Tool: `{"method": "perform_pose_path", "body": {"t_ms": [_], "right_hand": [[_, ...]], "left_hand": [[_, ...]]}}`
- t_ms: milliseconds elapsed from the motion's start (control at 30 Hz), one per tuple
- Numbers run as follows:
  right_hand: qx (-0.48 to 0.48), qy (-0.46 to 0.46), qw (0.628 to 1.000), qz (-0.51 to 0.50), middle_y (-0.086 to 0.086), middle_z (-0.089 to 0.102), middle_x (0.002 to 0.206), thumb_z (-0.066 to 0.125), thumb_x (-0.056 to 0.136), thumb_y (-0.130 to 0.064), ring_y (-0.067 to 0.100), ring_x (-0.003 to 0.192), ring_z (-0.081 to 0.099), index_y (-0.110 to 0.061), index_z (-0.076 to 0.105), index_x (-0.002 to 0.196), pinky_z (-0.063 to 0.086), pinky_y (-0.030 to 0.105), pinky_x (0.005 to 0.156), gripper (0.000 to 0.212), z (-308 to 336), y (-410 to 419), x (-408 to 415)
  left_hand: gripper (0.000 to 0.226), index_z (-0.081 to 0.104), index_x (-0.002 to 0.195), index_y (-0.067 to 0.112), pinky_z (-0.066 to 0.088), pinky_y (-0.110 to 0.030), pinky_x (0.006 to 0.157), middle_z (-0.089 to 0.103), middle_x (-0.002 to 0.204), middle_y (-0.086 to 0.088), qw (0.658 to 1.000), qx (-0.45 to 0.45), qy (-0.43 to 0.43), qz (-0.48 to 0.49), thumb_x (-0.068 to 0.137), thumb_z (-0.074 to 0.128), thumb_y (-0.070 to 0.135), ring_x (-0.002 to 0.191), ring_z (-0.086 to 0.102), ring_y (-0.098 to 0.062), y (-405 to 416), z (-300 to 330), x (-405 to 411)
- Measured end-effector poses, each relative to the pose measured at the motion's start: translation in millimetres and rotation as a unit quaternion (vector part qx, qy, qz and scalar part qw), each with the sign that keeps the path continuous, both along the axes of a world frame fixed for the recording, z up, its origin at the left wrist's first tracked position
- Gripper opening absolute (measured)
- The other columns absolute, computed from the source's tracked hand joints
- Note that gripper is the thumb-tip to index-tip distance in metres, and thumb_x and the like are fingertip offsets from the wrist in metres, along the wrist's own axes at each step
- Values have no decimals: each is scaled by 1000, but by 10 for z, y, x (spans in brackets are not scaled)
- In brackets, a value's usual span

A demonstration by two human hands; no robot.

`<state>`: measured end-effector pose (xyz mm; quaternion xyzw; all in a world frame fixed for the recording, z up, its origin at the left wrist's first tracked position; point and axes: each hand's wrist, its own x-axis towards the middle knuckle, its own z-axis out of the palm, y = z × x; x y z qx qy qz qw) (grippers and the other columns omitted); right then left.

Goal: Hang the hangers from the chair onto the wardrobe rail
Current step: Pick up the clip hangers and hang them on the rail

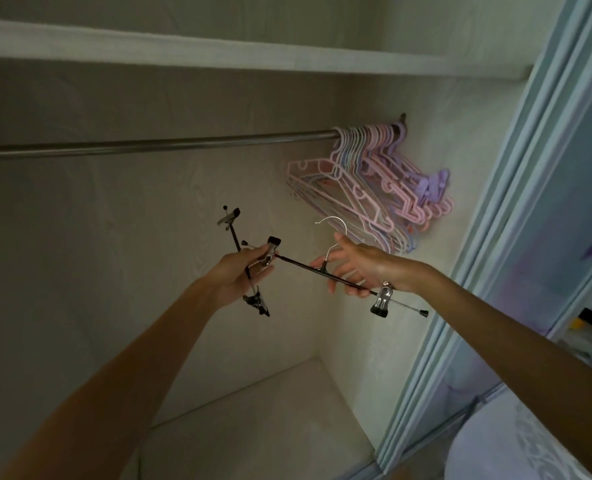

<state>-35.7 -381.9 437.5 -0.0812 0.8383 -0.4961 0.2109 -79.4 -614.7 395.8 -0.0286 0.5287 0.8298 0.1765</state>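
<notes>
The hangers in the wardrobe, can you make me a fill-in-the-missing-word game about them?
1. The pink and purple plastic hangers hang bunched at the ____ end of the rail.
2. The left hand holds a black ____ hanger.
3. The hook of the hanger at the right hand is ____ the rail, not on it yet.

Missing words: right; clip; below

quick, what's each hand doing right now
Left hand: fingers curled round a black clip hanger.
Right hand: fingers spread at a second clip hanger by its hook; firm grip cannot be told.
</notes>
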Motion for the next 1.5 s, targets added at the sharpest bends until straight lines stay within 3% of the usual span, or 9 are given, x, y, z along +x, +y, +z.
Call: {"method": "perform_pose_path", "body": {"t_ms": [167,333,500,733,933,1133,1300,1433,1500], "right_hand": [[46,94,994,-21,10,65,79,26,102,-38,12,42,47,-11,58,114,35,19,39,44,208,86,-133],[130,176,975,-37,11,66,74,32,102,-23,9,39,49,-16,57,81,38,18,35,33,597,156,-547],[215,236,945,-66,2,63,54,36,98,-11,14,37,50,-11,51,63,38,19,37,38,953,69,-1150],[287,231,925,-89,25,71,90,42,91,0,30,65,65,10,64,96,45,28,46,25,1056,-126,-1944],[315,230,917,-86,22,71,89,57,83,-1,33,76,69,5,65,98,58,40,74,18,748,-166,-2242],[282,208,932,-93,23,71,85,53,84,2,33,74,70,8,62,97,58,45,75,16,673,-149,-2273],[349,306,883,-71,12,66,81,48,88,-18,23,68,61,-9,58,71,45,26,54,22,860,22,-2115],[294,538,780,-125,9,68,106,55,90,-28,28,94,63,-9,61,104,46,30,72,24,1095,123,-1995],[302,531,790,-59,8,56,129,56,90,-37,27,118,51,-14,52,126,41,35,91,43,1133,79,-2081]], "left_hand": [[32,53,118,11,51,-31,82,65,112,-9,993,-114,3,21,94,52,32,102,62,-22,29,149,-139],[36,39,69,14,47,-34,69,67,101,-11,991,-124,-42,25,102,32,28,87,63,-20,-39,472,-320],[36,37,67,15,48,-34,74,71,87,-9,988,-146,-32,26,101,31,24,87,63,-19,-109,725,-476],[34,36,68,16,49,-33,76,72,79,-5,978,-201,-23,56,101,31,21,82,64,-17,-67,957,-643],[30,41,72,15,49,-34,80,67,93,-7,973,-223,-12,57,101,35,22,83,63,-17,11,953,-752],[32,42,70,16,50,-32,77,68,89,-4,966,-256,-4,42,100,37,24,80,62,-15,30,905,-793],[34,54,77,15,45,-22,59,58,76,2,892,-450,37,33,101,36,31,62,47,-9,90,965,-776],[37,63,92,11,44,-19,55,52,75,3,802,-591,92,-9,100,35,34,66,50,-10,18,936,-794],[38,65,101,10,51,-25,64,59,83,1,743,-659,120,-4,99,37,36,76,59,-16,-42,887,-810]]}}
